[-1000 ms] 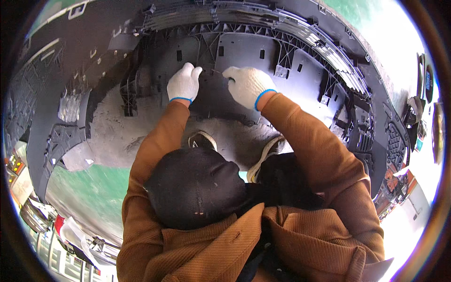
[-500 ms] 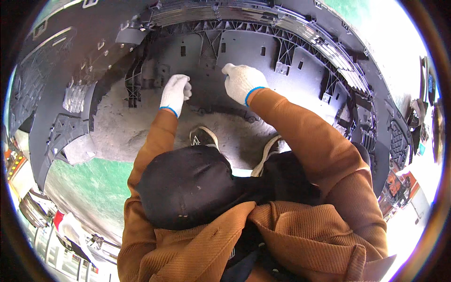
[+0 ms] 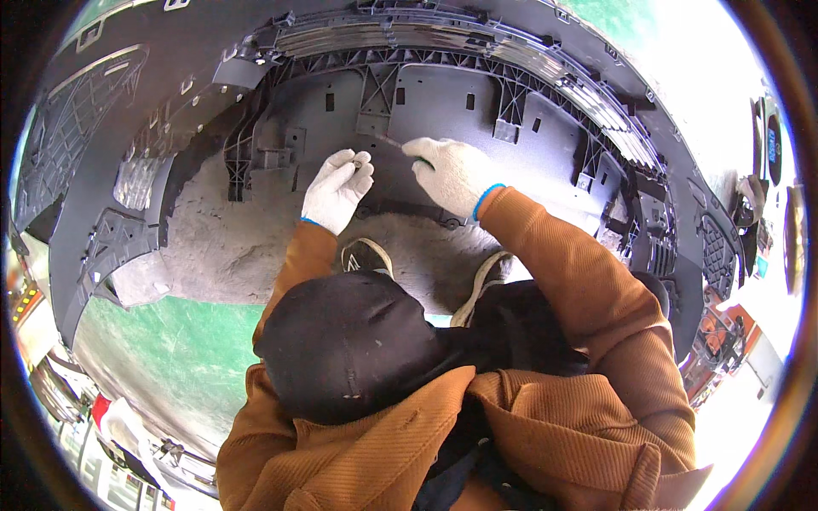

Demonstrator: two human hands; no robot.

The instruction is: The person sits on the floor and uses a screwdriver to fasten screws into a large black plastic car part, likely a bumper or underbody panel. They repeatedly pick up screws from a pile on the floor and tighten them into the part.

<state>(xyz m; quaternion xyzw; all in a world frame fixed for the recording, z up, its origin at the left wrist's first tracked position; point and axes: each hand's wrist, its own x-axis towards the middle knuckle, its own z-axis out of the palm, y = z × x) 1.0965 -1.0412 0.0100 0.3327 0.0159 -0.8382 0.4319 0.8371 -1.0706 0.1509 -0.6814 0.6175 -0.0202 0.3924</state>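
A black car bumper point(image 3: 341, 119) with ribbed brackets and grille slats curves around in front of me. My right hand point(image 3: 456, 175), in a white knit glove with a blue cuff, is closed around a thin tool like a screwdriver point(image 3: 390, 140). Its slender shaft points away to the upper left, and most of its handle is hidden in the fist. My left hand point(image 3: 336, 189), gloved the same way, is turned partly palm up. Its thumb and fingers pinch something small and dark that I cannot make out. Both hands are above the bumper's inner panel, apart from each other.
A grey, dusty sheet point(image 3: 213, 238) lies under the bumper and my shoes point(image 3: 371, 255), over a green floor point(image 3: 170, 341). The bumper's end pieces reach back on both sides of me. At the right edge stand an orange-and-black item point(image 3: 716, 341) and other clutter.
My left hand has turned over, showing its fingers pinched together. My right hand has moved slightly right and down, and the tool's shaft now shows. The view has shifted a little.
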